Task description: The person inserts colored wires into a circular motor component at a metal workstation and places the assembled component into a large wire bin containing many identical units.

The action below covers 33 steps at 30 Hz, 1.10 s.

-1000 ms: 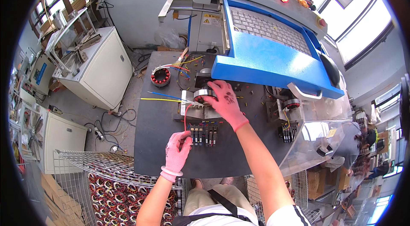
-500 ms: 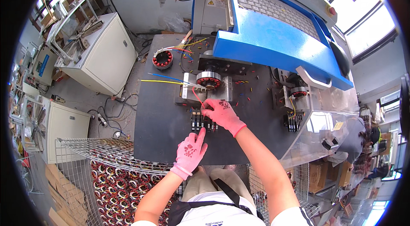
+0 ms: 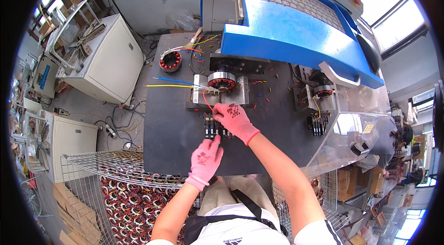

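My right hand (image 3: 233,119), in a pink glove, pinches the end of a red wire (image 3: 206,100) just above a black terminal block (image 3: 207,130). The wire comes from a stator with red windings (image 3: 222,81), mounted in a metal fixture. My left hand (image 3: 206,157), gloved too, has its index finger stretched out to the block's near edge and holds nothing that I can see. A blue wire (image 3: 173,81) and a yellow wire (image 3: 169,86) run left from the stator. My right fingers partly hide the block and the wire's tip.
A loose stator (image 3: 170,62) lies at the table's far left. A blue machine guard (image 3: 282,43) overhangs the back. To the right are a second fixture (image 3: 322,91), another terminal block (image 3: 318,126) and a clear panel (image 3: 342,138). A wire basket (image 3: 125,171) of stators stands below.
The whole view has shifted slightly, so the table appears further left and up. My left fingertip sits slightly further right along the block. My right hand keeps its pinch on the red wire.
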Available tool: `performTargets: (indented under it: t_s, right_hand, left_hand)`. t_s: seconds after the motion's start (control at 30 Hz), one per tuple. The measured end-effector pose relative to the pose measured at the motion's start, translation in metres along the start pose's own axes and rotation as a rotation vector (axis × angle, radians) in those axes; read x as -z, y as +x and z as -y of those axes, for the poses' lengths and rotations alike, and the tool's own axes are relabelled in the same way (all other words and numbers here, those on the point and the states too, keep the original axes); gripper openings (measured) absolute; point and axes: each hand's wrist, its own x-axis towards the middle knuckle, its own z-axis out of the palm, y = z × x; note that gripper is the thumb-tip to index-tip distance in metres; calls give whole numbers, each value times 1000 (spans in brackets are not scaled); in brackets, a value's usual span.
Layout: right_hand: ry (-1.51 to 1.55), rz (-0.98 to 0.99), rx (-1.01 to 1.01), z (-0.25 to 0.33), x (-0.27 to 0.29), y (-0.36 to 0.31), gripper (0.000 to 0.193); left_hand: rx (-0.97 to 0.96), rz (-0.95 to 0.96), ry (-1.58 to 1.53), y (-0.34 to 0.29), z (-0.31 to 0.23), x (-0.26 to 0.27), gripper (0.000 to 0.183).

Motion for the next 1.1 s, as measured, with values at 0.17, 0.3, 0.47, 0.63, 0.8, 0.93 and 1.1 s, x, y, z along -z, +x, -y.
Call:
performTargets:
  t_s: [0.17, 0.3, 0.47, 0.63, 0.8, 0.93, 1.1]
  right_hand:
    - [303, -116, -87, 26, 4, -9, 25]
    - [984, 210, -337, 48, 12, 8, 41]
    - [1379, 275, -325, 47, 12, 24, 37]
    - [674, 162, -272, 31, 31, 7, 15]
    - [306, 23, -67, 19, 16, 2, 15]
    - [185, -1, -15, 19, 9, 0, 16]
    - [87, -29, 9, 17, 3, 1, 17]
  left_hand:
    - [431, -667, -1139, 96, 45, 72, 44]
    - [230, -522, -1629, 123, 55, 116, 54]
    - [134, -217, -1331, 54, -10, 89, 47]
    - [193, -49, -481, 5, -13, 62, 55]
    - [117, 111, 133, -9, 3, 14, 75]
    - [83, 161, 296, -9, 5, 3, 69]
    - [77, 177, 341, -8, 5, -3, 64]
